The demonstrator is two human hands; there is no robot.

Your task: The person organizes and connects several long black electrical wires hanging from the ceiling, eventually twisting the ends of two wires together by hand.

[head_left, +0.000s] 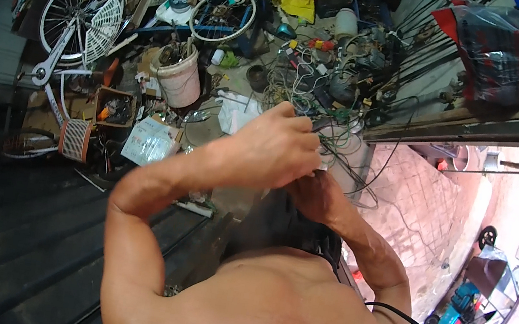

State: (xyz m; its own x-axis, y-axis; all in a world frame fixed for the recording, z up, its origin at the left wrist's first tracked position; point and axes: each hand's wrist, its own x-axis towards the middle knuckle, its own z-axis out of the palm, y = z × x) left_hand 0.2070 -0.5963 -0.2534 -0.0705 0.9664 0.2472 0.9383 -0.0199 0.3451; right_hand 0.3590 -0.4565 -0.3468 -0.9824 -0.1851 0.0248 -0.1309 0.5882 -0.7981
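My left hand (pixel 282 146) is closed, back of the hand upward, in front of my chest. Just below and to its right is my right hand (pixel 314 194), fingers curled up against the left one. A small pale bit shows where the two hands meet, but what they grip is hidden by the fingers. Beyond the hands lie a heap of tangled cables (pixel 309 82) and a crumpled white bag (pixel 238 112) on the floor.
A white bucket (pixel 178 85) full of odds and ends stands left of the bag. Farther left is a white bicycle (pixel 63 53). A flat packet (pixel 151 143) lies below the bucket. At right, a doorway opens onto paving (pixel 413 200), with a blue machine (pixel 452 315) outside.
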